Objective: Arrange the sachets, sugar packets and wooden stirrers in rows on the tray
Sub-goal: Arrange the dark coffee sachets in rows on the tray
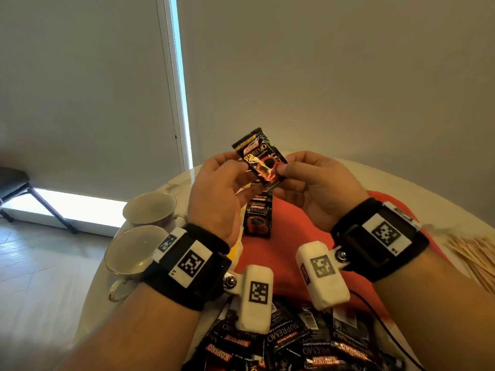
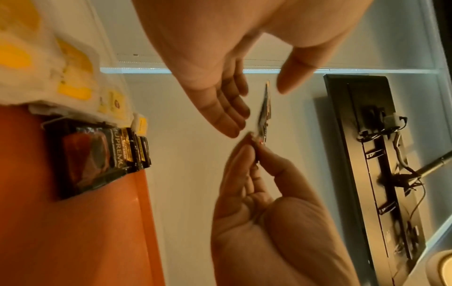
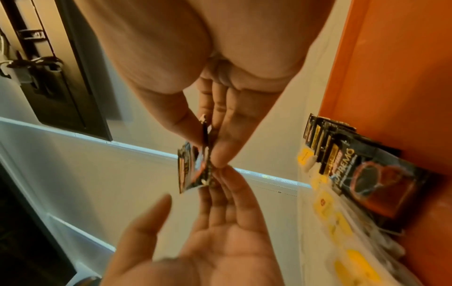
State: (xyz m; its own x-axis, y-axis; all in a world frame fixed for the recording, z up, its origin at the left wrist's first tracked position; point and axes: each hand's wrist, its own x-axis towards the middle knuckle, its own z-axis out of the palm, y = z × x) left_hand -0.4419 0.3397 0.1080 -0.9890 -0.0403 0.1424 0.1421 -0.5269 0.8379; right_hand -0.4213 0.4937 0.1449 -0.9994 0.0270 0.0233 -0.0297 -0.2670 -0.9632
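A black Kopiko Supremo sachet (image 1: 261, 156) is held upright in the air above the orange-red tray (image 1: 294, 218). My right hand (image 1: 285, 171) pinches its lower right edge between thumb and fingers; the right wrist view shows that pinch on the sachet (image 3: 193, 168). My left hand (image 1: 241, 171) is at the sachet's left side, fingers nearly straight and thumb spread apart, only the fingertips (image 3: 220, 185) meeting it. A short overlapping row of sachets (image 1: 258, 220) lies on the tray below. Yellow-and-white sugar packets (image 2: 73, 77) sit beside that row.
A loose pile of sachets (image 1: 308, 344) lies at the tray's near end, under my wrists. Wooden stirrers (image 1: 474, 253) are heaped on the white table (image 1: 401, 188) at right. Two cups (image 1: 150, 210) (image 1: 134, 253) stand at the table's left edge. A dark chair (image 1: 16, 188) is far left.
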